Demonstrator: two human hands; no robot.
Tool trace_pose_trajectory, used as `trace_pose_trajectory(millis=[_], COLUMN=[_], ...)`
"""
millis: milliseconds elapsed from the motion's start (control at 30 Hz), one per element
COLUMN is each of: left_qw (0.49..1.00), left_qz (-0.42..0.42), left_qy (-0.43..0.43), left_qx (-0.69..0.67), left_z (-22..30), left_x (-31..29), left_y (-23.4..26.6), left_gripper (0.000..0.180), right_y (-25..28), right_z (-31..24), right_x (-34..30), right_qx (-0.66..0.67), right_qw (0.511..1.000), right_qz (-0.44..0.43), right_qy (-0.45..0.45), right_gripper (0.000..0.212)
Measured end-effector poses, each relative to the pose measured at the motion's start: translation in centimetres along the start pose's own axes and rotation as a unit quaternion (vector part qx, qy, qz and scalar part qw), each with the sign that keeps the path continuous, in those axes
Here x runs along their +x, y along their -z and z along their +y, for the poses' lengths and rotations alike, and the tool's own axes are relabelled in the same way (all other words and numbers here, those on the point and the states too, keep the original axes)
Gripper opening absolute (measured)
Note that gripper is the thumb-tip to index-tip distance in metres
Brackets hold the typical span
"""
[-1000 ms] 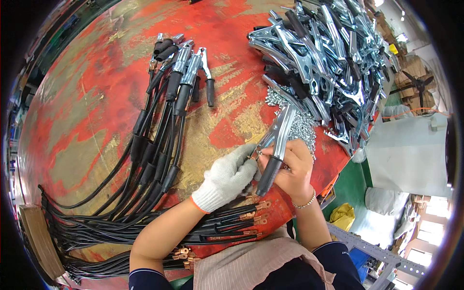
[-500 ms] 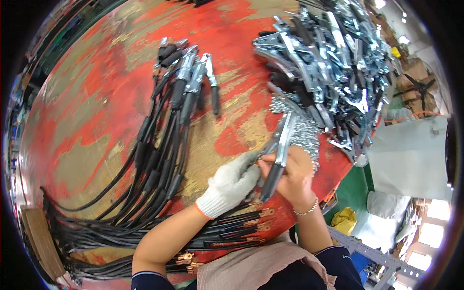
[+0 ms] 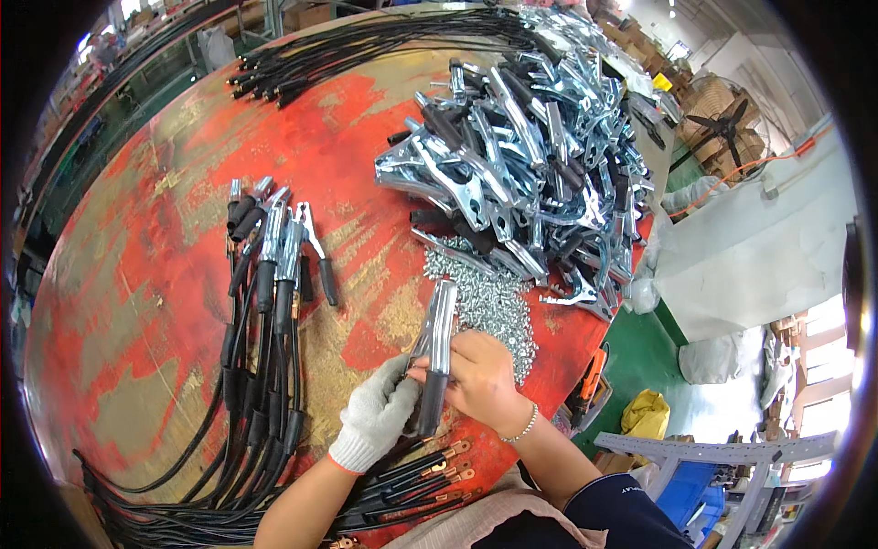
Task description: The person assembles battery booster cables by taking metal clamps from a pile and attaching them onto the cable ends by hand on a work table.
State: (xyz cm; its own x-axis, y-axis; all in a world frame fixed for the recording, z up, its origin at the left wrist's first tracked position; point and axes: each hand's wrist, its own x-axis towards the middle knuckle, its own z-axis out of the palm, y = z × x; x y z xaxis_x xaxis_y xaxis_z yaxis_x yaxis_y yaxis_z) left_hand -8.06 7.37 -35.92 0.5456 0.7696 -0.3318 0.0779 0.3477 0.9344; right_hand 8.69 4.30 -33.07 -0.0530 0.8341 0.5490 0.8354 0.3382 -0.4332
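A metal spring clamp (image 3: 442, 320) with black handle grips stands nearly upright between my hands, just in front of a heap of small screws (image 3: 489, 306). My left hand (image 3: 380, 407), in a white knitted glove, is closed round the clamp's left side. Bare, with a beaded bracelet at the wrist, my right hand (image 3: 480, 380) has its fingers bent in a pinch against the clamp. The handle hides what those fingertips hold. Below the hands lie black cables with copper lugs (image 3: 444, 457).
A large pile of similar clamps (image 3: 540, 174) covers the far right of the red, worn table (image 3: 137, 302). Clamps joined to black cables (image 3: 265, 366) lie at left. More cables (image 3: 366, 46) stretch along the far edge. An orange-handled tool (image 3: 593, 375) sits beside the table's right edge.
The whole view has shifted, bringing the far cables into sight and moving the table's contents. Both hands stay at the same clamp, which now stands more upright.
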Motion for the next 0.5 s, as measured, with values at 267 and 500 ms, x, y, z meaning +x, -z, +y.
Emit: trace_pose_trajectory(millis=[267,500], left_qw=[1.000,1.000], left_qz=[-0.006,-0.004], left_qy=[-0.009,0.006], left_qx=[-0.023,-0.028], left_z=[0.2,0.5], left_x=[0.0,-0.3], left_y=[0.0,-0.3], left_gripper=[0.037,0.031], right_y=[0.3,-0.4], right_z=[0.1,0.3], right_x=[-0.7,-1.9], right_qx=[0.029,0.012], right_qw=[1.000,1.000], right_qz=[-0.007,-0.010], right_qy=[0.008,-0.016], right_gripper=[0.023,0.025])
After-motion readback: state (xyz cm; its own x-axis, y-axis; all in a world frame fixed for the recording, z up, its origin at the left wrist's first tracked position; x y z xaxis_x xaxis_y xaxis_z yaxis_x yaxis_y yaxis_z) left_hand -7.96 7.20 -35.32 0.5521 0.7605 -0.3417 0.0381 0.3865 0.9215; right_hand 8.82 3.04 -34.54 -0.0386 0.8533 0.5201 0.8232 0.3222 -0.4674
